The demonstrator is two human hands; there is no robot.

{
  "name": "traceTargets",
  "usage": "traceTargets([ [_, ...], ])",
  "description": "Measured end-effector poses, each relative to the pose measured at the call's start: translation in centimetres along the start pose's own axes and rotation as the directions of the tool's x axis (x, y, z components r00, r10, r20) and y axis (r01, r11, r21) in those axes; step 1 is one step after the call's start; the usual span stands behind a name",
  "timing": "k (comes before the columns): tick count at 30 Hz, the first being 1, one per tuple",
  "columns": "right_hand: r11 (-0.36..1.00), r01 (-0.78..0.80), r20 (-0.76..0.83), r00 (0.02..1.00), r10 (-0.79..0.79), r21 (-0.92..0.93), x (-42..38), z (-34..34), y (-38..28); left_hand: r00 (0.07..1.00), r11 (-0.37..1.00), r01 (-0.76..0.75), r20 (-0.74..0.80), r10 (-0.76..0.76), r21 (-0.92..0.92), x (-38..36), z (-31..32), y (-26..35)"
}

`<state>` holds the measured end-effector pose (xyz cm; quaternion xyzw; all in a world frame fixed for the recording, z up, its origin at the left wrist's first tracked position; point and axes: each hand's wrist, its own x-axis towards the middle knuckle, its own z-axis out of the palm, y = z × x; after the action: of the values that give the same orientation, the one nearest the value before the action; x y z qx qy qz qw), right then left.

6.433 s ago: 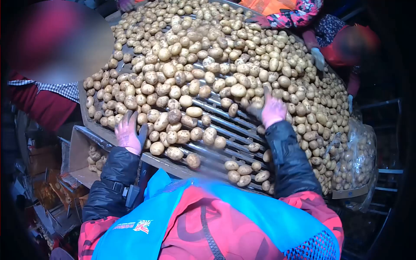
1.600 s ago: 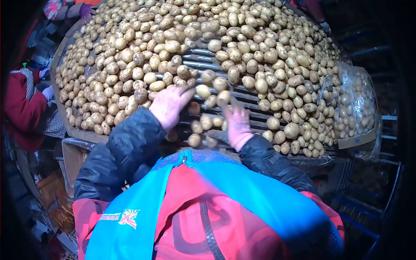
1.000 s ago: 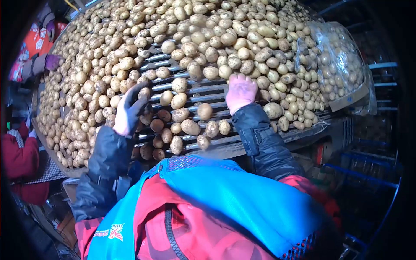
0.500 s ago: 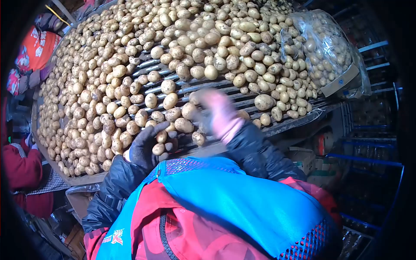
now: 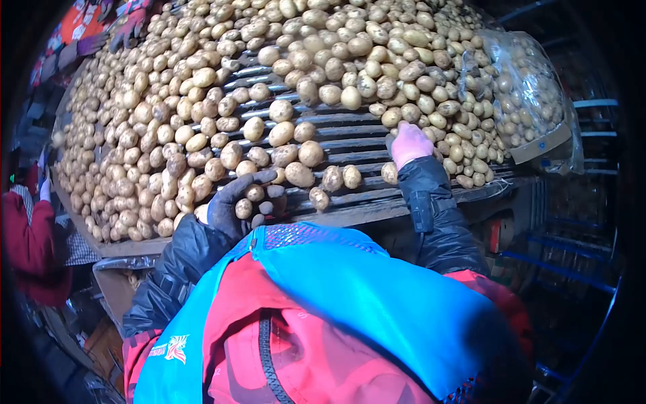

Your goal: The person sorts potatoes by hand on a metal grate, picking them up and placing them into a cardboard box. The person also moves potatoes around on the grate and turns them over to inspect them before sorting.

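Potatoes [image 5: 282, 133] of mixed sizes cover a slatted sorting table [image 5: 350, 138]. At the near edge my left hand [image 5: 227, 200], in a dark glove, curls round small potatoes [image 5: 254, 192]. My right hand [image 5: 410, 143], in a glove with a pink back, is bent down at the left edge of the right-hand heap. Its fingers are mostly hidden under the hand, and what they close on cannot be seen. Just in front of it on the slats lies a single potato [image 5: 389, 173]. Between my hands a few loose potatoes [image 5: 332, 178] rest on the bars.
A clear plastic bag full of potatoes [image 5: 528, 91] stands in a cardboard box [image 5: 542, 146] at the table's right end. Another person's gloved hand [image 5: 129, 30] is over the far left potatoes. A person in a red sleeve [image 5: 33, 236] is at the left. Blue metal frames [image 5: 565, 266] stand right.
My right hand has moved right, from the bare slats to the right-hand heap. My left hand keeps its curl round the small potatoes. Another person's gloved hand has come in at the upper left.
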<state>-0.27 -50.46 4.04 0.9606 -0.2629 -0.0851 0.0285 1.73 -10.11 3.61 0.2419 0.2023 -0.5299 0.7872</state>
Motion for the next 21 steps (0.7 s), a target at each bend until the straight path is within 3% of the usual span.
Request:
traceTargets([
  [3,0.998,0.023,-0.035,0.999,-0.021,0.066,-0.8,-1.2,-0.1,0.998,1.0,0.018,0.064,-0.017,-0.017,-0.4,-0.1,0.0],
  [4,0.985,-0.032,-0.008,0.999,0.034,0.167,-1.4,-1.4,-0.8,0.996,0.999,0.023,0.086,-0.02,-0.04,-0.4,-0.1,0.0],
  [6,0.887,0.068,-0.04,0.998,-0.056,0.457,-3.5,-0.5,-2.6,0.995,1.0,-0.003,0.099,0.005,-0.023,-0.2,0.2,0.0],
  [7,0.571,0.046,0.057,0.985,-0.162,0.819,-4.0,2.3,-3.2,0.994,1.0,-0.021,0.108,0.021,0.0,0.0,0.4,-0.1],
  [8,0.263,-0.022,0.122,0.92,-0.373,0.965,-5.9,0.5,-5.8,0.993,0.999,-0.04,0.115,0.037,0.026,0.2,0.6,-0.2],
  [9,0.404,0.333,-0.06,0.829,-0.556,0.852,-7.2,-1.9,-7.4,0.996,0.998,-0.035,0.087,0.031,0.05,0.3,0.7,-0.2],
  [10,0.36,0.25,0.003,0.819,-0.574,0.899,-8.7,-5.6,-8.9,0.996,0.998,-0.036,0.086,0.031,0.053,0.3,1.1,-0.2],
  [12,0.382,0.317,-0.093,0.859,-0.504,0.868,-6.0,-4.5,-9.2,0.991,0.996,-0.049,0.127,0.039,0.081,-0.1,1.8,-0.2],
  [13,0.588,0.378,-0.176,0.911,-0.373,0.715,-4.3,-4.7,-8.6,0.993,1.0,-0.007,0.119,0.008,-0.01,0.2,0.7,-0.1],
  [14,0.815,0.454,-0.345,0.877,-0.336,0.36,-2.0,-4.4,-7.5,0.993,1.0,-0.009,0.115,0.011,-0.015,0.1,0.3,0.0],
  [15,0.946,0.312,-0.26,0.924,-0.28,0.087,0.2,-3.6,-6.7,0.995,1.0,-0.01,0.095,0.009,0.006,0.0,0.0,0.0],
  [16,0.956,0.239,-0.205,0.94,-0.271,-0.167,1.3,-3.0,-5.8,0.997,1.0,-0.012,0.074,0.01,0.025,0.0,-0.3,0.1],
  [18,0.901,0.249,-0.242,0.907,-0.346,-0.355,2.9,0.4,-3.9,0.988,0.994,-0.101,0.114,0.105,-0.04,-0.3,-1.1,0.0],
  [21,0.87,0.168,-0.157,0.951,-0.267,-0.464,3.7,1.3,-4.4,0.986,0.984,-0.117,0.105,0.131,-0.132,-1.0,-1.9,0.2],
])
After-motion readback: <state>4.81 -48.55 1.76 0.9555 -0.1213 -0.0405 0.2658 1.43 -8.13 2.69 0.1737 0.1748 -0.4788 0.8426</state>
